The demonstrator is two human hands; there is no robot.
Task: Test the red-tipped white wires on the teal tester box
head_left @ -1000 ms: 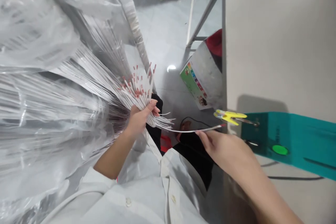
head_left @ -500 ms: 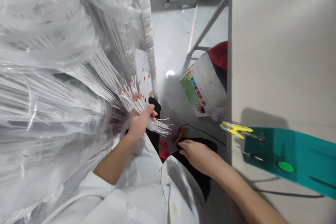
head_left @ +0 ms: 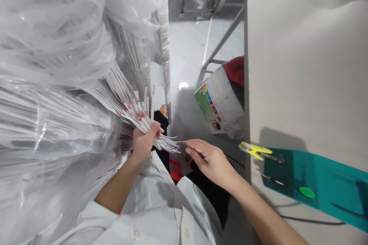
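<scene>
My left hand point(head_left: 145, 141) is closed round a bundle of thin white wires point(head_left: 140, 120) with reddish marks on them. The loose ends fan out to the right of the fist, and the wires run back up-left into a larger mass. My right hand point(head_left: 208, 159) is just right of the wire ends, fingers stretched out and thumb apart from them. I see nothing between its fingers, and a small gap separates its fingertips from the nearest ends.
Plastic-wrapped wire bundles point(head_left: 57, 57) fill the left side beside a wrapped post point(head_left: 164, 46). A pale table point(head_left: 304, 65) on the right bears a teal fixture point(head_left: 330, 183) with a yellow clip point(head_left: 254, 150). Below stands a printed carton point(head_left: 227, 99).
My right hand has risen and moved left toward the wire ends, its fingers spreading. My left hand with the wires sits slightly lower and farther left; the whole view has shifted a little.
</scene>
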